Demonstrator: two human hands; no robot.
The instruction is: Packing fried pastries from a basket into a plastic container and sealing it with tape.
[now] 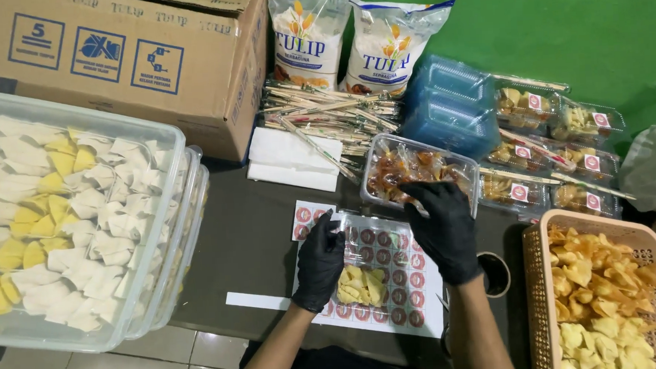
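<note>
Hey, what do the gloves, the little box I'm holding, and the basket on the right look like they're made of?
Gloves: thin black rubbery material, probably nitrile or latex; they cling to the hands with a dull sheen.
Box: clear thin plastic; the yellow chips and sticker sheet show through, with glare on the lid.
Basket: tan moulded plastic, judging by its regular slotted wall.

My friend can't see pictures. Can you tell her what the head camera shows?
Two black-gloved hands work at a dark table: the left hand holds a clear box of yellow chips on a sticker sheet, and the right hand reaches into a tub of sauce packets.
</note>
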